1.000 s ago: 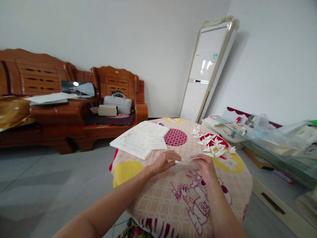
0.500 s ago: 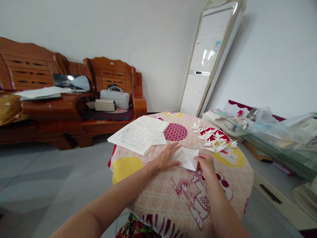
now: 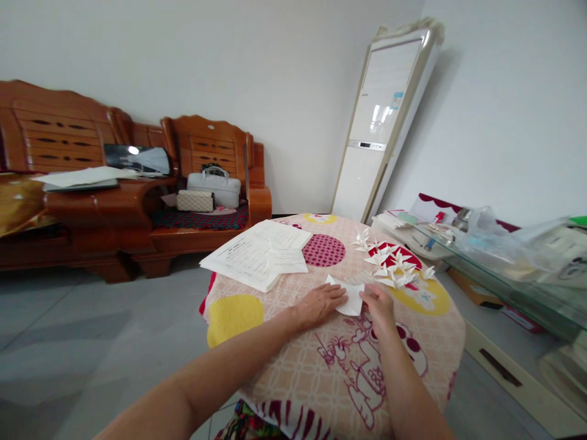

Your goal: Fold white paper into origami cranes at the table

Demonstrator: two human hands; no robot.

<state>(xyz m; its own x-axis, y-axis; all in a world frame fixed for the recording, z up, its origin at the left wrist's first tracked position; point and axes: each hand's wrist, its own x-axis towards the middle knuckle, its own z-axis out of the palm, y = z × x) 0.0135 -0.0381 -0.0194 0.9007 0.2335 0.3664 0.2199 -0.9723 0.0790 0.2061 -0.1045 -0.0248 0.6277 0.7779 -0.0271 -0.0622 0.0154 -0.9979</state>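
Observation:
A small sheet of white paper (image 3: 352, 302) lies on the patterned tablecloth (image 3: 293, 360) between my hands. My left hand (image 3: 320, 305) rests flat on its left part, fingers stretched out and covering that side. At the right edge my right hand (image 3: 378, 305) pinches the paper between thumb and fingers. Several folded white paper cranes (image 3: 398, 269) stand beyond my right hand. To the left, a stack of printed sheets (image 3: 245, 256) lies on the table, with a smaller piece of paper (image 3: 288, 260) on top.
A glass-topped stand (image 3: 481, 263) holding plastic bags (image 3: 493, 241) is close by on the right. Behind the table stands a tall white air conditioner (image 3: 367, 146). Wooden seats (image 3: 211, 143) with a grey handbag (image 3: 224, 188) line the left wall.
My left hand has slid onto the paper and now lies flat across its left side. My right hand still pinches the right edge. The camera view has tilted slightly.

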